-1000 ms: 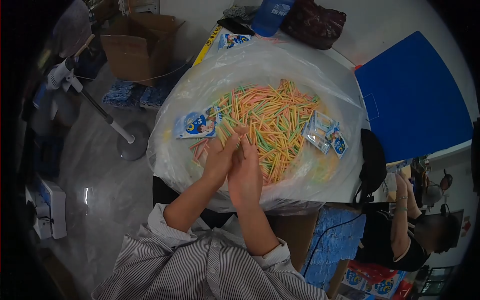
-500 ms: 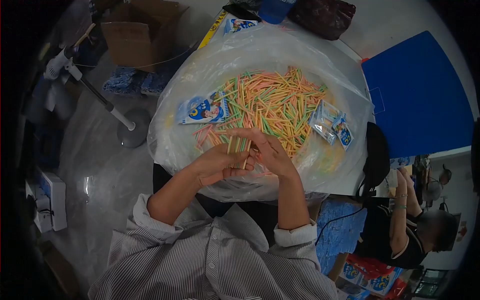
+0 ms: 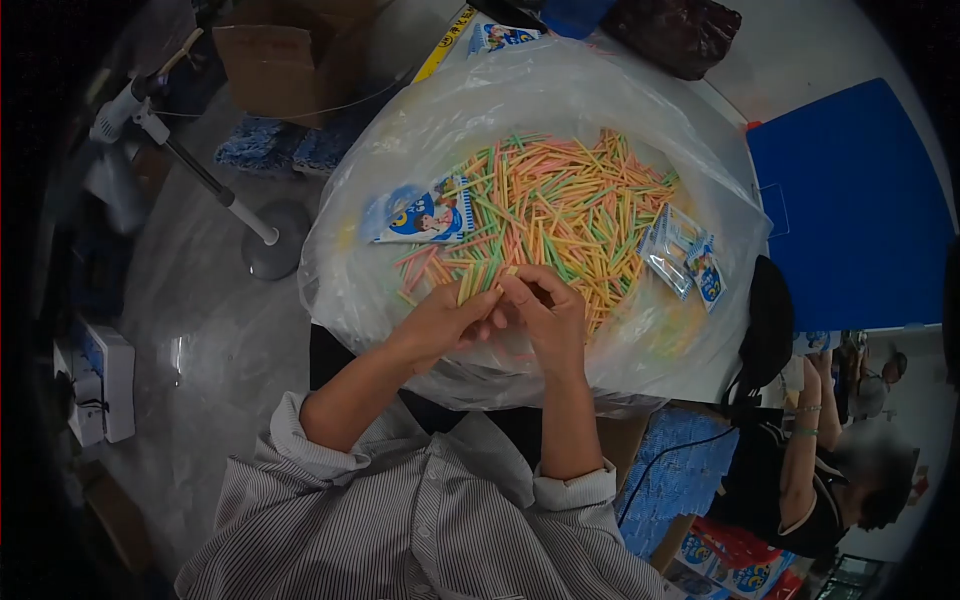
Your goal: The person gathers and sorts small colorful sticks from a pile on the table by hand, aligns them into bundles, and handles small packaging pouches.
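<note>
My left hand [image 3: 441, 324] is closed round a small bundle of thin pastel sticks [image 3: 477, 281], yellow, green and pink, whose upper ends stick out above the fingers. Close against it, my right hand [image 3: 551, 312] pinches with thumb and forefinger at the bundle's right side, apparently on a stick; the fingers hide most of it. Beyond both hands spreads a heap of similar sticks [image 3: 560, 205] in a large clear plastic bag [image 3: 350, 270], opened wide. On the heap's left lies a blue-and-white printed packet [image 3: 425, 212]. Small clear-and-blue packets [image 3: 685, 255] rest on its right.
A blue board [image 3: 855, 205] stands at the right, beside a black object [image 3: 765, 330]. Farther right a co-worker [image 3: 800, 480] sits with raised forearms. On the left are a stand with a round base [image 3: 277, 240] and a cardboard box [image 3: 265, 70].
My right hand has gone from stretched fingers across the bundle's top to a pinch at its side. The whole view has shifted slightly, with the bag appearing farther right.
</note>
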Demonstrator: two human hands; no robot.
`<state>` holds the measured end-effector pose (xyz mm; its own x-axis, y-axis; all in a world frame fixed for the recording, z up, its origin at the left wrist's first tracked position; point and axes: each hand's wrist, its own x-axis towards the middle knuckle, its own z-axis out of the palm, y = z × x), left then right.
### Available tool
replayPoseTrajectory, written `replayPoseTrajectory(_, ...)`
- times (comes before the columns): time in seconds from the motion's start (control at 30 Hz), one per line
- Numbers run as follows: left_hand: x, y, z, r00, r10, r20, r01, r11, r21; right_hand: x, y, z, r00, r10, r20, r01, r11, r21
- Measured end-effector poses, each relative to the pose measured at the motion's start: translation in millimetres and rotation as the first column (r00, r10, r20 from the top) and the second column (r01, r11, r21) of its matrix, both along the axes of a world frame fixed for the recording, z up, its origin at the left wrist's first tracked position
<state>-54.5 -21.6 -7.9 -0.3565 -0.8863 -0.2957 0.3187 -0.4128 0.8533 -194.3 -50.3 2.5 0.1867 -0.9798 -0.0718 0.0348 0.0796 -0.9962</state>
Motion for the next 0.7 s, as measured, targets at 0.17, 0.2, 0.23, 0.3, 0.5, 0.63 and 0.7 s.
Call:
replayPoseTrajectory(0.17,1.0,3.0,-6.9,0.997,0.057,-0.054,-0.053,0.995,0.080,9.8,2.9,-5.8,0.979,0.017,0.203,-0.017,1.000,-0.005)
replayPoseTrajectory(0.2,1.1,3.7,-8.3,0.998,0.049,-0.043,-0.045,0.996,0.080,11.6,3.7,-7.7,0.962,0.018,0.272,0.005,0.996,-0.085)
replayPoseTrajectory(0.23,0.7,4.6,-9.4,0.994,0.078,-0.077,-0.072,0.995,0.068,11.4,4.4,-9.4,0.959,0.010,0.282,0.014,0.996,-0.083)
replayPoseTrajectory(0.3,2.1,5.3,-10.5,0.989,0.099,-0.105,-0.094,0.994,0.056,8.5,5.3,-12.0,0.951,0.065,0.303,-0.035,0.994,-0.103)
replayPoseTrajectory(0.5,4.8,4.1,-6.5,0.986,0.056,-0.159,-0.046,0.997,0.064,3.4,9.1,-12.4,0.926,0.038,0.375,-0.048,0.999,0.018)
replayPoseTrajectory(0.63,4.0,4.5,-5.8,0.991,0.043,-0.125,-0.036,0.998,0.061,5.9,7.3,-6.5,0.947,0.017,0.322,-0.045,0.996,0.081)
replayPoseTrajectory(0.7,3.2,5.0,-5.8,0.993,0.045,-0.110,-0.037,0.997,0.066,7.7,6.9,-7.1,0.959,-0.004,0.283,-0.021,0.996,0.085)
